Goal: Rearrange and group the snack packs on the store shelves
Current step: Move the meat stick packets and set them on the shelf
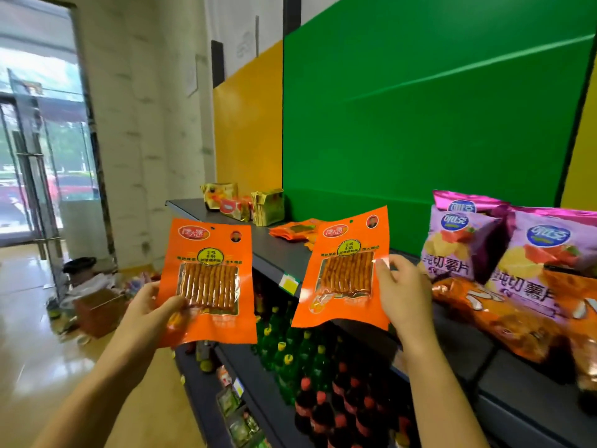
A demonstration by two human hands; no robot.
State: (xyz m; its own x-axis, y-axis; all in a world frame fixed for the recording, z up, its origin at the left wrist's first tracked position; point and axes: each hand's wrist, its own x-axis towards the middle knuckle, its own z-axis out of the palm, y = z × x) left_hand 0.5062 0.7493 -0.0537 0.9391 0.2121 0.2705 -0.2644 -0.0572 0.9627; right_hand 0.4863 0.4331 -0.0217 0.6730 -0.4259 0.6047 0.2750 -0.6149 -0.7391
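2 matching orange packs are gripped, 1 pack (206,279) in the left hand (155,310), 1 pack (345,270) in the right hand (403,292), while grouping seems unfinished: loose orange packs (294,231) remain flat on the top shelf (277,253)

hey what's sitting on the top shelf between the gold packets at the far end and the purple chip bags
In the head view, a low pile of flat orange packs lies on the dark shelf between the gold packets and purple chip bags, partly hidden behind the right-hand pack.
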